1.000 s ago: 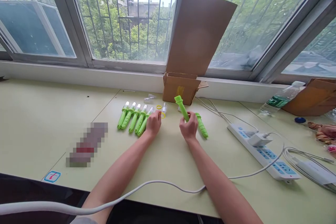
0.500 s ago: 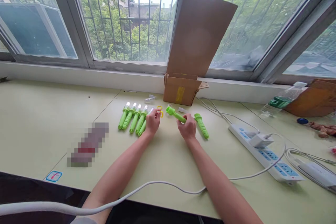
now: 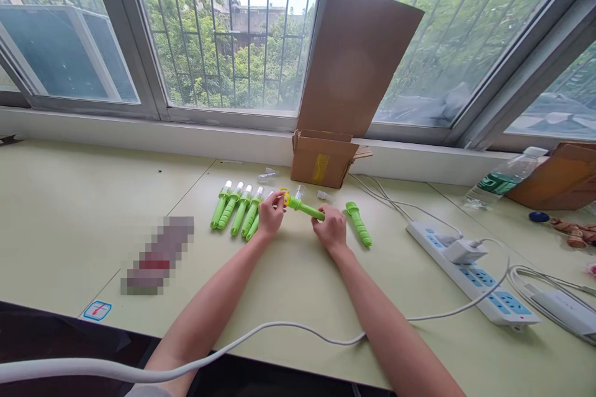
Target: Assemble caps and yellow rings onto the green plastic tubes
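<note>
My right hand (image 3: 331,226) grips the plain end of a green plastic tube (image 3: 306,206), its wide collar pointing left. At that collar, my left hand (image 3: 270,214) pinches a small yellow ring (image 3: 285,198), which meets the tube's mouth or is very close to it. Left of my left hand lies a row of several green tubes (image 3: 237,211) with clear caps, the nearest partly hidden by the hand. Another green tube (image 3: 358,223), uncapped, rests right of my right hand. Clear plastic caps (image 3: 267,175) lie behind the hands, one of them (image 3: 325,196) near the cardboard box.
An open cardboard box (image 3: 321,161) stands against the sill. On the right are a white power strip (image 3: 475,276), cables and a plastic bottle (image 3: 505,177). A white cable (image 3: 298,324) crosses in front over my forearms. A blurred-out object (image 3: 158,254) lies left.
The green tube in my right hand has moved left, its collar now up against the yellow ring in my left fingers. My left hand has stayed nearly in place.
</note>
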Tool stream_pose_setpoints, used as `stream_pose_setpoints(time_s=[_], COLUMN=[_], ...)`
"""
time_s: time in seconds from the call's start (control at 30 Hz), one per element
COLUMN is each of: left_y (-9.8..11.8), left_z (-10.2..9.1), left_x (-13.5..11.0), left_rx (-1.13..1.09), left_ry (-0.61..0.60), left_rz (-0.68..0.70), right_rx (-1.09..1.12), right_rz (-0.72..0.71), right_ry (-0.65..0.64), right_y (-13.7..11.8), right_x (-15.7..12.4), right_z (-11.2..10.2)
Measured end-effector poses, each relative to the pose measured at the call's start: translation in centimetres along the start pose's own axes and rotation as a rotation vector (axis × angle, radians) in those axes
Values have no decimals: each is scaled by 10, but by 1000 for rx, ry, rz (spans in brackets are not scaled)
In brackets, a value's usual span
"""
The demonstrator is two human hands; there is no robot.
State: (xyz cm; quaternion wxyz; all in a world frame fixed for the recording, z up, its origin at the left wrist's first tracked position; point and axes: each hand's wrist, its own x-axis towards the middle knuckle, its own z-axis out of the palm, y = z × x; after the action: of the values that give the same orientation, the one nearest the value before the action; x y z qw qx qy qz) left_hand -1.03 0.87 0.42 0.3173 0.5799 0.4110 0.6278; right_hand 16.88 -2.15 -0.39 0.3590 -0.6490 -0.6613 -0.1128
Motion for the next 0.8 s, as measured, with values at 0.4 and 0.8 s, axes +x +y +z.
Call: stream_pose_setpoints(time_s=[0.4,0.8], left_y=[4,6], left_z=[1,3], left_x=[-5,-4], left_rx=[-87,-108], left_ry=[-157,-122], left_rz=[-50,-63], right_rx=[-92,-74], right_rz=[-15,-43], right_ry=[-96,-104], right_y=[1,-5], right_x=[-1,-2], right_z=[-2,-4])
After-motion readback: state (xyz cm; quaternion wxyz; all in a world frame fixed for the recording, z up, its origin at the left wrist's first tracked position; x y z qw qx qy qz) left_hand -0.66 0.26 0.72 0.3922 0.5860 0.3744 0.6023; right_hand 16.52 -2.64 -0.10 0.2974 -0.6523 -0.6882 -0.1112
